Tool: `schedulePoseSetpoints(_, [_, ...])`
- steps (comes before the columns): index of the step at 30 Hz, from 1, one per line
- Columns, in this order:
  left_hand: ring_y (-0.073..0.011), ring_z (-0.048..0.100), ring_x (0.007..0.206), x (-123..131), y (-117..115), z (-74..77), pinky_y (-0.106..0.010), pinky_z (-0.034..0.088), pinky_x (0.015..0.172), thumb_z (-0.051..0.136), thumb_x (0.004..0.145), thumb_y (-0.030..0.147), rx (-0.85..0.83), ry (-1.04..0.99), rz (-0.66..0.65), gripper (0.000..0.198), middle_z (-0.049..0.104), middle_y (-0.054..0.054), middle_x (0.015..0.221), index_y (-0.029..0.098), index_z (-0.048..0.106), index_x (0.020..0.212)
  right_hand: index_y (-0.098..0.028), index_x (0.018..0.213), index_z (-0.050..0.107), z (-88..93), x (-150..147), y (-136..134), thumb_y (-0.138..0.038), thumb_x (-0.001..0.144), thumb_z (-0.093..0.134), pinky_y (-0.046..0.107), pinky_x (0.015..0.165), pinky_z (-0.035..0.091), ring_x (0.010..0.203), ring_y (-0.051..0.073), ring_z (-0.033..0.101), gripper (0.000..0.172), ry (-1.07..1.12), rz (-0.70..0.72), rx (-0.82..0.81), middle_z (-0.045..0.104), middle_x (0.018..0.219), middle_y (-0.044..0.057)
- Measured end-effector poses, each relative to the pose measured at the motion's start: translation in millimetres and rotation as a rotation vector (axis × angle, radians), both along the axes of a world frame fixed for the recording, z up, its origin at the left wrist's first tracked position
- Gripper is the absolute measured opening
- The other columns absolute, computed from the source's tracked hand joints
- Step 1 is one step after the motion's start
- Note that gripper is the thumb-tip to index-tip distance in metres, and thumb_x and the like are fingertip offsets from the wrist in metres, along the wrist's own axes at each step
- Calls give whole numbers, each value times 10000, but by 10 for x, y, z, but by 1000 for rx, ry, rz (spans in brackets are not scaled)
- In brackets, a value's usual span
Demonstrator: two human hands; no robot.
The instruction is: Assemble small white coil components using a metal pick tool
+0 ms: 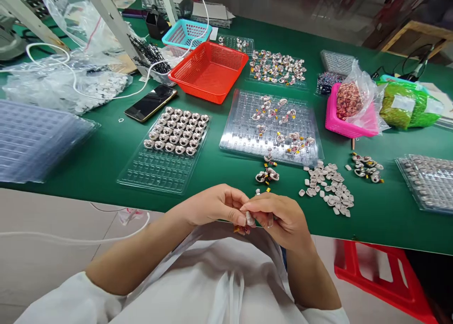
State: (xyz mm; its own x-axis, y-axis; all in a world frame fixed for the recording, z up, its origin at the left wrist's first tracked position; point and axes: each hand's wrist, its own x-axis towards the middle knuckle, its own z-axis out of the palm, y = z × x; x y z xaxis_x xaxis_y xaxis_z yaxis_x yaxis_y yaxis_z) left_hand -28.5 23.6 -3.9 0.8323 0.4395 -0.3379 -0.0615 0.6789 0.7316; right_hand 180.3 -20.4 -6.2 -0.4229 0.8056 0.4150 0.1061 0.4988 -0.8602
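Left fingers (236, 216), right fingers (262, 205) around small pale piece (249, 219), probably pinched.

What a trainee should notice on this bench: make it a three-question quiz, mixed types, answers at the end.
1. True or false: from the person's side, the pink basket stands to the right of the red basket.

2. Between them, the left hand and the right hand hold:
A) a blue basket
B) a small pale part
C) a wooden frame

3. Fill in: the tray near the phone carries its rows of ring-like parts toward its ____ end, as the person sees it.

Key: 1 true; 2 B; 3 far.
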Motion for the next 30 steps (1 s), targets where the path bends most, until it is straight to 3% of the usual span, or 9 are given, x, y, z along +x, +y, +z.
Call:
schedulePoseSetpoints(2, [-151,695,663,43,2,-14,-276,568,684,926,677,284,-33,1,35,238,756,-39,747,129,773,772,-292,1204,688,23,-6,26,-85,974,535,277,735,598,855,159,747,345,-13,-22,-36,788,941,21])
schedulePoseSetpoints(5, [-156,700,663,103,-19,-25,-272,545,651,931,669,294,-63,40,179,263,764,-48,758,134,783,815,-280,1149,707,-25,6,-18,-151,979,583,262,641,560,762,148,707,247,21,-251,-138,774,1000,41])
schedulePoseSetpoints(8, [-158,703,697,137,-53,-22,-270,533,669,922,686,293,-35,81,366,273,768,-49,760,139,787,867,-272,1083,716,-113,24,-128,-196,955,638,251,532,460,605,110,571,168,83,-450,-211,725,961,32])
schedulePoseSetpoints(12, [-156,696,739,173,-94,-29,-298,555,765,911,694,271,47,110,490,265,772,-42,799,142,792,893,-250,972,682,-155,-36,-243,-201,871,729,232,460,347,530,76,417,122,77,-441,-276,649,896,-4])
schedulePoseSetpoints(17, [-163,708,801,235,-111,-31,-285,564,798,894,716,257,134,156,493,223,793,-42,844,155,799,890,-220,881,659,-137,-157,-248,-244,900,682,233,477,352,565,100,424,38,50,-489,-358,593,772,-10])
schedulePoseSetpoints(22, [-203,747,842,211,-113,14,-323,603,829,895,710,286,226,242,467,255,812,-54,866,153,797,904,-207,893,704,-135,-53,-224,-344,928,668,244,521,406,620,128,497,145,73,-418,-514,609,761,11])
schedulePoseSetpoints(25, [-212,757,822,169,-115,43,-325,614,816,875,729,293,390,326,431,240,822,-55,851,168,810,924,-204,912,722,-123,21,-217,-369,919,686,250,554,449,716,161,581,169,89,-393,-571,671,836,41])
schedulePoseSetpoints(30, [-198,768,792,139,-117,64,-286,613,775,789,788,210,604,351,322,183,832,-59,869,158,819,962,-222,904,719,-116,9,-231,-345,922,670,249,554,476,717,160,605,133,131,-426,-535,677,863,35])
